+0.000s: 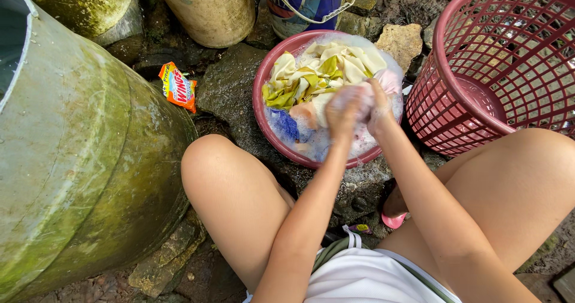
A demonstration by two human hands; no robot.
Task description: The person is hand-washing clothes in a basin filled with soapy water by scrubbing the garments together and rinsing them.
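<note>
Looking down through the head camera, I log this figure line by line.

Head view, left hand: my left hand (343, 112) is closed around a soapy, pale bunch of cloth (357, 96), fingers curled into it.
Head view, right hand: my right hand (380, 108) is pressed against the same bunch from the other side, fist-like, foam over the knuckles; the two hands touch through the fabric.
Head view, wash basin: the round pink basin (259, 102) sits on dark wet stones (224, 84) between my knees, filled with suds, yellow-and-cream laundry (320, 69) and a blue piece (284, 123) at the near rim.
Head view, basket: the red slatted basket (479, 81) stands just beside the basin on the right, tilted toward me, apparently empty.
Head view, surroundings: a large mossy metal drum (90, 159) on the left; an orange detergent sachet (178, 86) on the stones; buckets (311, 3) beyond the basin.
Risk, as I judge it: the basin rests on uneven rock, so hard downward rubbing near its near edge could tip it and spill suds. Foam makes the grip slippery; the cloth could slide out onto the dirt.
</note>
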